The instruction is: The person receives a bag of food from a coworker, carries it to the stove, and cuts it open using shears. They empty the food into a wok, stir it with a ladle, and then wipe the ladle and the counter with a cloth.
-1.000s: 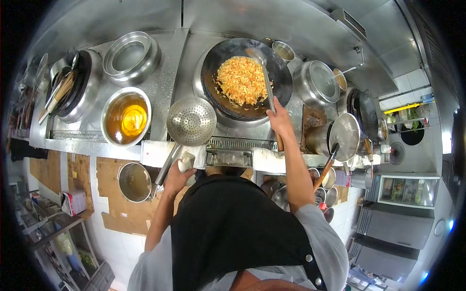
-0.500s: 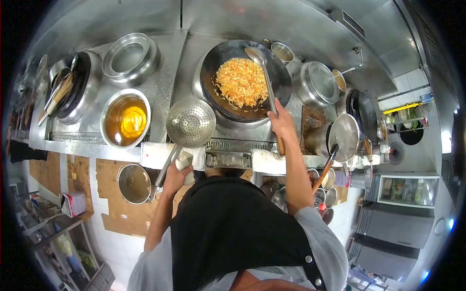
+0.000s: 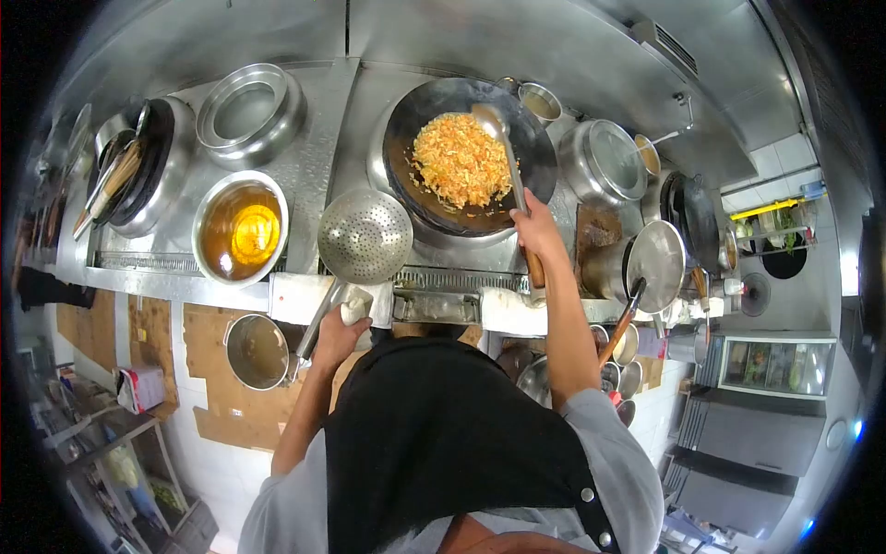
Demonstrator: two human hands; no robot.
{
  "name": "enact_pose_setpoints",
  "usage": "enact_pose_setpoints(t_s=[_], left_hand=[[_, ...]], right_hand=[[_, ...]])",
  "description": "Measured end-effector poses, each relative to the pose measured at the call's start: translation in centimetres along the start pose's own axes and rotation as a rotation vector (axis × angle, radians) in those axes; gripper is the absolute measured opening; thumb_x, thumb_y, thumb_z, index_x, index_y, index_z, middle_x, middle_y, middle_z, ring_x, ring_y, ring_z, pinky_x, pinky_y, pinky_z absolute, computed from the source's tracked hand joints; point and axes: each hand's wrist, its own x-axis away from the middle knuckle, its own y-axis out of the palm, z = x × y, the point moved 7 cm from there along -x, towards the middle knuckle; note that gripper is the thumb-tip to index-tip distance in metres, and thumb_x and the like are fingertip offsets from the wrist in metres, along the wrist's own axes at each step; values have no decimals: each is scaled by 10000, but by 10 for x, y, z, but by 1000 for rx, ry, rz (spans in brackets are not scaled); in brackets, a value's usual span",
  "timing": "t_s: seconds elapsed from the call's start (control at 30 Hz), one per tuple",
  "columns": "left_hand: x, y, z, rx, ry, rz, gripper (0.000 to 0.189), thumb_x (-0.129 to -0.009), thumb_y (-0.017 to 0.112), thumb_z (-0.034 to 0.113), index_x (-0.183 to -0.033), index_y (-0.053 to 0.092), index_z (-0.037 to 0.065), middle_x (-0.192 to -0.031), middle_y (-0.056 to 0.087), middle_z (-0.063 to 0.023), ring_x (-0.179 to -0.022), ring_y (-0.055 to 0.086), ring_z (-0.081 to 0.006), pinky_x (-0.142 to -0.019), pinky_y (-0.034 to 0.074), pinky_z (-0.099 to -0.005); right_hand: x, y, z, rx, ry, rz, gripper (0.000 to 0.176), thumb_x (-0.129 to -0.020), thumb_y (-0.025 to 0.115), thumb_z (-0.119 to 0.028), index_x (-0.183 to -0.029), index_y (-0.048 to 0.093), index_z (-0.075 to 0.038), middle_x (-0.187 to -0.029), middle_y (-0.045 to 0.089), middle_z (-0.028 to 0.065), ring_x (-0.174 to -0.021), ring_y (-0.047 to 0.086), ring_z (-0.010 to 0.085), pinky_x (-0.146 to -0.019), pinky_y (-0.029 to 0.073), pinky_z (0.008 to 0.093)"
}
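Observation:
My right hand (image 3: 538,226) is wrapped round the shaft of a long ladle (image 3: 510,152), whose wooden grip end hangs below the fist. The ladle's bowl rests over the upper right of a black wok (image 3: 537,166), beside a mound of orange-yellow fried rice (image 3: 461,155). At the stove's front edge my left hand (image 3: 340,334) closes on a bunched white cloth (image 3: 355,302). The handle of a round perforated skimmer (image 3: 366,237) runs right along that hand, with its bowl lying face up left of the wok.
Left of the skimmer stands a metal bowl of amber oil (image 3: 242,231). Lidded steel pots (image 3: 249,111) sit behind it, and more (image 3: 604,162) right of the wok. A pot with a strainer (image 3: 657,263) stands at front right. A bucket (image 3: 258,351) is below the counter edge.
The ladle's bowl has shifted slightly right and down in the wok, with my right hand following. The view has drifted a little; my left hand keeps its grip on the cloth.

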Motion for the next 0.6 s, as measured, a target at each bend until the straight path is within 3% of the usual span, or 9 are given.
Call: enact_pose_setpoints(t_s=[0.1,0.2,0.3,0.33,0.47,0.6], left_hand=[[1,0,-5,-4,-2,-6,473,-889,821,222,-1280,700,-15,-1142,777,-238,-1105,747,-379,-973,555,-453],[0,-1,-2,22,-47,-42,471,-892,813,208,-1287,694,-19,-1152,777,-235,-1112,746,-366,-982,552,-452],[-3,-2,2,71,-40,-29,480,-896,806,196,-1301,676,-27,-1176,772,-234,-1125,742,-355,-994,546,-449],[-1,-2,2,85,-30,-26,484,-897,804,193,-1305,670,-30,-1185,769,-233,-1130,740,-352,-998,543,-449],[-3,3,4,77,-52,-89,490,-900,807,197,-1304,658,-39,-1197,759,-248,-1141,733,-370,-1000,539,-455],[-3,5,9,10,0,-60,504,-899,816,215,-1296,653,-50,-1156,762,-272,-1123,738,-397,-985,546,-459]], right_hand=[[20,9,0,-341,73,-10,661,-1034,627,-151,-1654,412,-69,-743,617,35,-511,545,139,-474,453,345],[-4,25,15,-482,183,-194,547,-1040,607,-119,-1577,506,-99,-713,569,0,-488,526,126,-439,422,327],[3,7,-5,-545,192,-57,418,-1042,607,-113,-1460,582,-130,-700,542,-18,-475,510,122,-424,408,320],[5,5,-11,-609,139,-108,376,-1044,613,-118,-1418,596,-150,-697,538,-19,-475,507,121,-423,407,322],[-5,10,2,-488,213,-162,386,-1037,618,-110,-1420,609,-159,-692,530,-19,-475,494,111,-425,400,316],[0,8,-9,-378,135,-114,440,-1028,620,-105,-1465,595,-151,-684,536,-16,-477,498,110,-433,410,317]])
